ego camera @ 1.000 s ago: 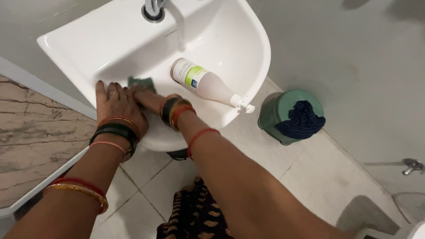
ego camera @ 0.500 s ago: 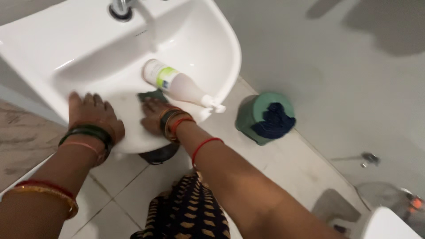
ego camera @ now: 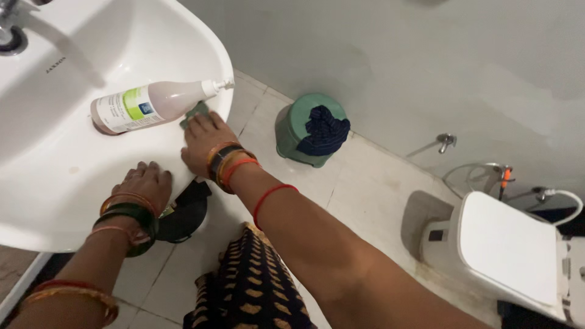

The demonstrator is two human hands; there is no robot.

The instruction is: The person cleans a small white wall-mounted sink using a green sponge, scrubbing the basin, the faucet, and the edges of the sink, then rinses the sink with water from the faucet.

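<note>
Nearest the camera, a dark patterned garment [ego camera: 253, 286] is hanging above the pale tiled floor [ego camera: 359, 183]. The left hand [ego camera: 145, 183] is lying flat, fingers spread and holding nothing, on the smooth curved front rim of the white ceramic sink [ego camera: 73, 183]. The right hand [ego camera: 204, 141] is pressing down on a small green scrub pad [ego camera: 196, 111] at the rim's right edge, fingers extended over it rather than curled; the pad is mostly covered. Just beyond, touching the pad's area, a plastic pump bottle [ego camera: 152, 103] with a pinkish body is lying on its side in the basin, nozzle pointing to the rim. Further out, a round green bin [ego camera: 298, 131] holding dark blue cloth is standing against the grey wall, well apart from the sink. Open floor is separating it from the white toilet [ego camera: 509, 244] at right.
</note>
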